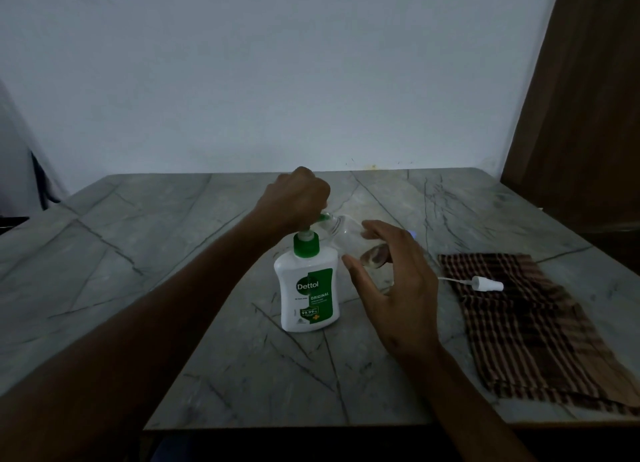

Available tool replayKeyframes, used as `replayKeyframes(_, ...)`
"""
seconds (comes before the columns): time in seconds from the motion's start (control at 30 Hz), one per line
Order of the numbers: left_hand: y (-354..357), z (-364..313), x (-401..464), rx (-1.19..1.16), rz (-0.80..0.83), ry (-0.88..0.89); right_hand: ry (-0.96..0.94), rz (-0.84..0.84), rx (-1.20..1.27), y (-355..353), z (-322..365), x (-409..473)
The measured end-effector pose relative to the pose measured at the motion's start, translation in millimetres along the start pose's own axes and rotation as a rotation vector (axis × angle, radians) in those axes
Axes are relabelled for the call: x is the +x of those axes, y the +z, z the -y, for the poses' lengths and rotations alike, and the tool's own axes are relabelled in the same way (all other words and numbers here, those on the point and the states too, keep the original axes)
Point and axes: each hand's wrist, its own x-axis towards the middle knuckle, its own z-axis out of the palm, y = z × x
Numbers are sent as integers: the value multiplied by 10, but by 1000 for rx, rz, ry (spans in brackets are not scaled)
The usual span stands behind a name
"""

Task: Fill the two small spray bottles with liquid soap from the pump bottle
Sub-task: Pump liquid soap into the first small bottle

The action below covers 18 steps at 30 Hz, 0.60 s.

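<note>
A white pump bottle (307,288) with a green collar and label stands upright in the middle of the grey marble table (138,254). My left hand (294,198) is closed over its green pump head from above. My right hand (391,274) holds a small clear spray bottle (346,235), tilted, with its open mouth at the pump nozzle. A little liquid sits at the bottle's bottom. A white spray cap (485,283) with its dip tube lies on the checked cloth to the right. A second small bottle is hidden behind my right hand, only a bluish tip showing.
A brown checked cloth (526,337) lies on the right part of the table. A white wall stands behind the table, and a dark wooden door (581,115) is at the right. The table's front edge is close to me.
</note>
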Motion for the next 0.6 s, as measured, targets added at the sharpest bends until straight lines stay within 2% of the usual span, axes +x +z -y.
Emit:
replayKeyframes(0.17, -69, -55, 28, -213, 21, -64, 10, 14, 21, 12, -27, 2)
replayKeyframes(0.3, -121, -44, 66, -401, 27, -214, 7, 12, 24, 4, -25, 5)
replayKeyframes(0.43, -115, -2, 53, -236, -5, -200, -4, 12, 24, 8, -22, 8)
replayKeyframes(0.6, -134, -88, -22, -18, -165, -180, -24, 4, 12, 3, -32, 2)
